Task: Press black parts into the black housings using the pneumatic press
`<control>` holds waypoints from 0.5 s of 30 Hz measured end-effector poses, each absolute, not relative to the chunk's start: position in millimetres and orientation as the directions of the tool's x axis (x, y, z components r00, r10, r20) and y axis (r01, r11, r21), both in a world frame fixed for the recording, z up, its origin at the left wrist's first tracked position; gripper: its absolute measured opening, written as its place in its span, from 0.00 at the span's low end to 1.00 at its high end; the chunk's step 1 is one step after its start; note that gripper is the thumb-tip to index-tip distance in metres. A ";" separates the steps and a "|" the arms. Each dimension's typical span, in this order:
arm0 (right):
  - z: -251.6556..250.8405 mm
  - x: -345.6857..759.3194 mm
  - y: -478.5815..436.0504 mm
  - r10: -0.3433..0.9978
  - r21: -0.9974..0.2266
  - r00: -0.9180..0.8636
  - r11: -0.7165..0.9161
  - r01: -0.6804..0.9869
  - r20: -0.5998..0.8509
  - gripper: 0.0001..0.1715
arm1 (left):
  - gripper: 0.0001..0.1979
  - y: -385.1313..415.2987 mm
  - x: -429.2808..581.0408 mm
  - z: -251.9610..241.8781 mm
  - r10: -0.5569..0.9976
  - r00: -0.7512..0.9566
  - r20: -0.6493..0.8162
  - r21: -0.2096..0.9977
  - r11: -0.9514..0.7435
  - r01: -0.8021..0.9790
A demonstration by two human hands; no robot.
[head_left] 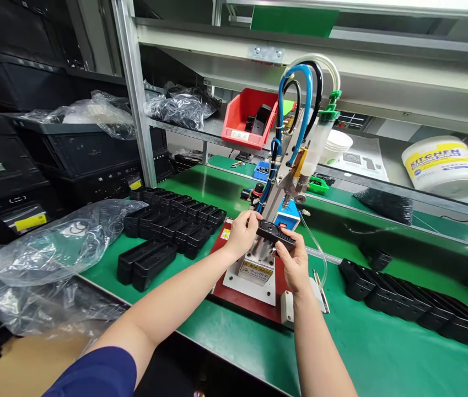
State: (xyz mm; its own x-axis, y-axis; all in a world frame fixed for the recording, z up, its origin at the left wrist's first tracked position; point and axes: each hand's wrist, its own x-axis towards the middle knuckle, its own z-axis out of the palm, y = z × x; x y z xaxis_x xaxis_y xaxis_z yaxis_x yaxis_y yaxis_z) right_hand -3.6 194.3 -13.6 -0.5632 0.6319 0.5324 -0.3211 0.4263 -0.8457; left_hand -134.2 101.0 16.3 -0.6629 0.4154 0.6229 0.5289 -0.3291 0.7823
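Note:
A black plastic part [274, 231] with a round recess on top lies across the head of the bench machine's lower fixture [263, 249]. My left hand [243, 234] pinches its left end, fingers closed. At the other end my right hand [294, 259] grips it between thumb and fingers. The machine's slanted upper arm [285, 184], with blue and black hoses, stands just behind and above the part. Its base is a red plate [252, 306] with a white plate on top. Whether the part is fully seated on the fixture is hidden by my fingers.
Rows of black rectangular housings [163, 218] stand left on the green bench [234, 342]. More black parts [419, 303] line up on the right. A red bin [240, 113], a white wipes tub [444, 165] and bagged items occupy the shelf. Clear plastic [52, 248] drapes at left.

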 end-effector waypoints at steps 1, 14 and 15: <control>-17.1 -4.4 192.8 0.642 -0.841 -0.543 0.429 -0.330 0.541 0.24 | 0.14 101.4 -135.3 17.6 0.424 -0.653 0.628 0.779 -0.329 0.535; -20.6 2.8 190.8 0.600 -0.805 -0.542 0.495 -0.326 0.588 0.22 | 0.20 109.3 -133.9 -6.8 0.406 -0.644 0.649 0.760 -0.364 0.538; -21.0 2.6 191.1 0.600 -0.798 -0.531 0.508 -0.326 0.599 0.21 | 0.21 109.9 -133.3 -7.0 0.396 -0.648 0.651 0.759 -0.363 0.540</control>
State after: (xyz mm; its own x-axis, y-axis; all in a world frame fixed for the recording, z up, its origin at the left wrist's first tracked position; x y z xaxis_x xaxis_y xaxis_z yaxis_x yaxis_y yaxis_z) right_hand 2.6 191.1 -21.0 -0.5312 0.5996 0.5986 -0.3258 0.5076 -0.7976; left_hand -133.3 109.9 -7.0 -0.6475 0.3962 0.6509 0.5405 -0.3634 0.7589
